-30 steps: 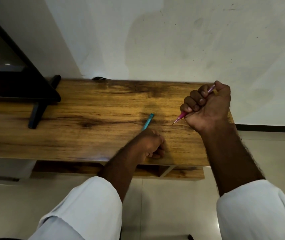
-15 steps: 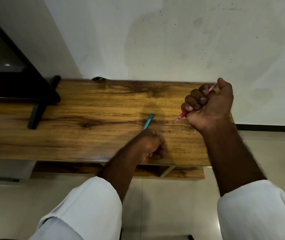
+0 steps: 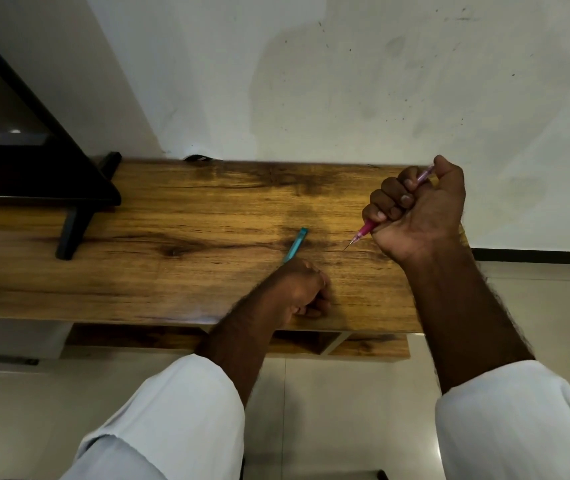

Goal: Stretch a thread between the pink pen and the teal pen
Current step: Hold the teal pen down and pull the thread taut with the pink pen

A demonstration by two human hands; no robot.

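Note:
My left hand (image 3: 299, 289) rests as a fist on the wooden table (image 3: 172, 271), gripping the teal pen (image 3: 295, 244), whose upper end sticks out away from me. My right hand (image 3: 418, 213) is raised above the table's right part, fisted around the pink pen (image 3: 363, 233). Its tip points down-left toward the table, and its back end (image 3: 427, 174) shows by my thumb. No thread is visible between the two pens.
A black stand with a slanted leg (image 3: 72, 230) occupies the table's left end. A white wall runs right behind the table. A lower shelf (image 3: 345, 344) sits under the tabletop, and pale floor tiles lie below.
My right hand with the pink pen has shifted slightly up and to the right. The left hand and teal pen have stayed put.

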